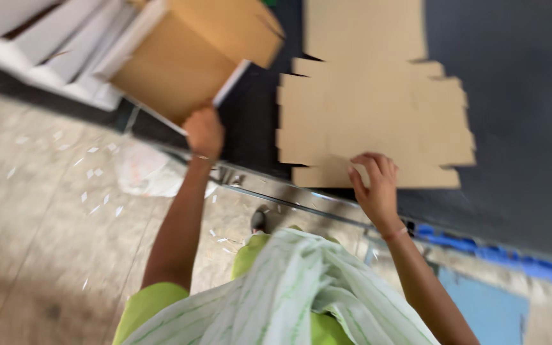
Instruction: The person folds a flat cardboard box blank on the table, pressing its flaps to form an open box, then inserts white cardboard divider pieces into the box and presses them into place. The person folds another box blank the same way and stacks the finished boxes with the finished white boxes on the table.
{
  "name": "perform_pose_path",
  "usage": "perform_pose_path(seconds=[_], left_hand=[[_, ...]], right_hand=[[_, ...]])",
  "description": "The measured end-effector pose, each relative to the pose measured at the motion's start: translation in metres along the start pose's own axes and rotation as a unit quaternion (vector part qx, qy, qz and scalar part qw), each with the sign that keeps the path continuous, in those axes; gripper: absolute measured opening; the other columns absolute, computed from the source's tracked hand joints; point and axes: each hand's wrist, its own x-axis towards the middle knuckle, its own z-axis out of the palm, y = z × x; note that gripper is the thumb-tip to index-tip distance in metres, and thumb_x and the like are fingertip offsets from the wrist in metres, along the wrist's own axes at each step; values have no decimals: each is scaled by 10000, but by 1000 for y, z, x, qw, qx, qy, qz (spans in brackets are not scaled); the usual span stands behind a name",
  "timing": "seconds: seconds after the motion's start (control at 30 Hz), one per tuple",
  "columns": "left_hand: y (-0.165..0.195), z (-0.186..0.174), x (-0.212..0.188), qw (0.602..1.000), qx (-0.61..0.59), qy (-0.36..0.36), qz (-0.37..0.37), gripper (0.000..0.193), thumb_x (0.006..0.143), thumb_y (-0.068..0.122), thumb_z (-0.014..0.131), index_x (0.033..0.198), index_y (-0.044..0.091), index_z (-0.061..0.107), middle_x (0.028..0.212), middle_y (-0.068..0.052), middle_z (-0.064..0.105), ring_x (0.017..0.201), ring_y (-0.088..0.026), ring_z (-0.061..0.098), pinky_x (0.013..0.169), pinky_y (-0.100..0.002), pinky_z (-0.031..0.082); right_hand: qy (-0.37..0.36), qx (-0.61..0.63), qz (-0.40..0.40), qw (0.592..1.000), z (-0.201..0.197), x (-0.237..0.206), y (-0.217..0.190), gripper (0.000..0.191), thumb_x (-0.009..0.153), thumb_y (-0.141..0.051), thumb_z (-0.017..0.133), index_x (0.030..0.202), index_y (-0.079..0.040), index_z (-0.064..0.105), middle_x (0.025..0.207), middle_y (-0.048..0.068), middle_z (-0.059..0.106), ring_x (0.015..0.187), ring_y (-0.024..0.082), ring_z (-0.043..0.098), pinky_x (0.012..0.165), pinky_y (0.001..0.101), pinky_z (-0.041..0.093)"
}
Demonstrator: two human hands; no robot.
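Note:
My left hand (204, 132) grips the near corner of an assembled brown cardboard box (193, 54), which is tilted in the air over the table's left end. My right hand (374, 182) rests on the near edge of a flat, unfolded cardboard box blank (372, 112) lying on the dark table (519, 96), fingers curled over that edge. A second flat cardboard sheet (365, 29) lies just beyond the blank. The picture is blurred by motion.
White folded boxes (52, 45) are stacked at the upper left. The table has a metal front rail (276, 198). A white plastic bag (145, 172) and several paper scraps lie on the tiled floor. Something blue (487, 306) sits under the table at the right.

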Motion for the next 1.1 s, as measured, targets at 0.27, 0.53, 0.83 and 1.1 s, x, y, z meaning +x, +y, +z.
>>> perform_pose_path(seconds=[0.27, 0.53, 0.83, 1.1], left_hand=[[-13, -5, 21, 995, -90, 3, 47, 401, 883, 38, 652, 1280, 95, 649, 873, -218, 731, 755, -458, 707, 654, -573, 551], [-4, -17, 36, 992, -116, -7, 47, 491, 871, 4, 684, 1346, 85, 596, 987, -210, 738, 827, -454, 708, 701, -590, 538], [38, -69, -11, 944, -276, 116, 138, 485, 994, 58, 687, 1440, -18, 515, 1432, -253, 547, 1333, -429, 480, 1117, -516, 361], [124, -26, -63, 895, -422, -18, 144, 464, 1011, 75, 637, 1443, -37, 511, 1383, -249, 589, 1257, -418, 577, 1071, -448, 459]], right_hand=[[204, -179, 143, 952, -53, 7, 102, 319, 999, -136, 726, 1264, -8, 604, 1244, 218, 580, 1193, 428, 516, 1026, 506, 417], [122, 290, 423, 850, -75, 32, 172, 422, 864, -274, 876, 1068, 62, 721, 795, 3, 675, 637, 88, 576, 541, 251, 459], [210, -275, 305, 887, -90, -67, 132, 443, 762, -193, 898, 1107, -1, 697, 1075, 175, 689, 984, 357, 648, 835, 446, 525], [-13, -75, 20, 997, -23, -41, 55, 363, 1031, -195, 602, 1356, -35, 627, 1368, 168, 619, 1226, 378, 595, 1045, 457, 473]])
